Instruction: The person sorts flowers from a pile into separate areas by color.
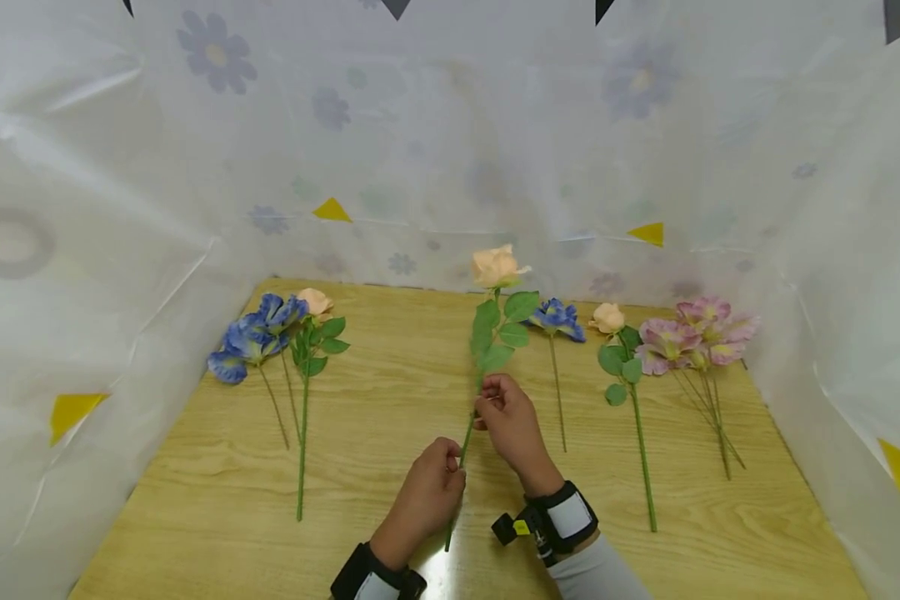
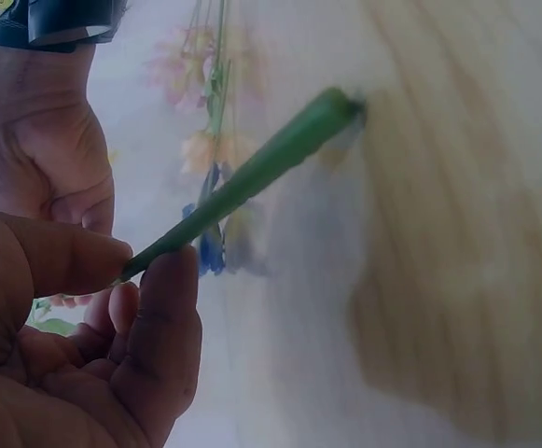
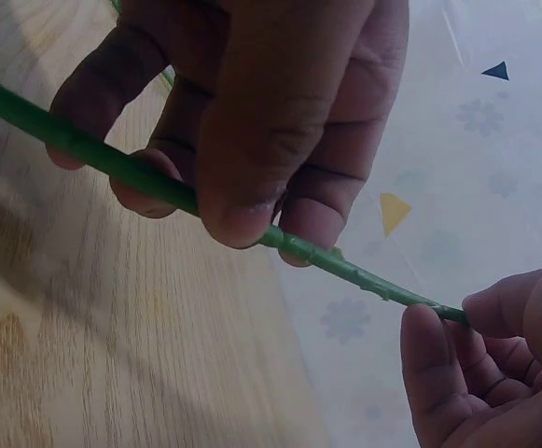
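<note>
The person held one peach rose [image 1: 497, 267] upright above the middle of the tabletop [image 1: 390, 417], with both hands on its green stem [image 1: 467, 433]. The left hand [image 1: 425, 496] pinched the stem low down, between the thumb and the forefinger [image 2: 163, 308], and the cut end stuck out below the grip. The right hand [image 1: 512, 425] gripped the same stem a little higher, just under the leaves [image 1: 498, 329]; the wrist view showed its thumb and fingers [image 3: 243, 121] curled round the stem. So the flower was lifted and controlled, and this looked like the step of handling or adjusting the stem between two grips. A next move would probably need one hand to loosen while the other kept the stem steady, because the stem was thin and could turn or bend.

On the tabletop lay more flowers: blue flowers [image 1: 255, 337] and a second peach rose [image 1: 315, 302] to the left, a blue flower [image 1: 558, 317], a small peach rose [image 1: 607, 317] and pink flowers [image 1: 693, 333] to the right.

No brand, label or readable writing was visible; the white sheet [image 1: 450, 150] around the tabletop carried only printed flowers and triangles.
</note>
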Available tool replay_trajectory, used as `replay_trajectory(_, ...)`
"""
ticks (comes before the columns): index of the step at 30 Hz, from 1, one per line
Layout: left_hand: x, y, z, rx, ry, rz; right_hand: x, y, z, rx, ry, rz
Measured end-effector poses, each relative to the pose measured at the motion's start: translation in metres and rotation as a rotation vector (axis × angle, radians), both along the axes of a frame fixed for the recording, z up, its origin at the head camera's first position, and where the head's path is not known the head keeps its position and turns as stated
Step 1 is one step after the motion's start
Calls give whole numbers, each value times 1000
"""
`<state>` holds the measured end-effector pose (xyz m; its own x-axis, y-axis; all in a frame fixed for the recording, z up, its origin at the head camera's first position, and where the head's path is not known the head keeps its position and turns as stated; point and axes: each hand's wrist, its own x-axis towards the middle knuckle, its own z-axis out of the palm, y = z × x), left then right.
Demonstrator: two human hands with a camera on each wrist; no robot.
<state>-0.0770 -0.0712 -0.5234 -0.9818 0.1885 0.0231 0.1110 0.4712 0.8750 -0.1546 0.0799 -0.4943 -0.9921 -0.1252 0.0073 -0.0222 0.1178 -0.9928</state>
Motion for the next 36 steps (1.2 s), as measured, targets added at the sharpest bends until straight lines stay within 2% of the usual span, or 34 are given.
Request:
replay_trajectory(4, -2, -1, -1, 7, 16, 0, -4, 16, 0, 36, 0, -55)
replay_trajectory(8, -6, -15, -1, -24, 23, 31, -14, 43, 2, 128, 4, -133)
replay_trajectory(13, -13, -48, 0, -134, 90, 131, -32, 89, 8, 280, 8, -208)
replay_trajectory(17, -20, -78, 4, -269, 137, 233, -45, 131, 13, 477, 75, -234)
replay_trajectory(21, -26, -111, 7, -399, 85, 333, -57, 174, 14, 683, 185, -262)
replay_trajectory(23, -28, -127, 8, -435, 43, 365, -61, 193, 11, 758, 231, -272)
replay_trajectory(26, -28, -147, 8, -481, 6, 412, -65, 213, 6, 833, 250, -257)
replay_trajectory(31, -27, -165, 6, -559, 1, 423, -67, 234, -7, 893, 210, -207)
replay_trajectory(36, -27, -173, 4, -629, 2, 396, -66, 243, -23, 930, 149, -176)
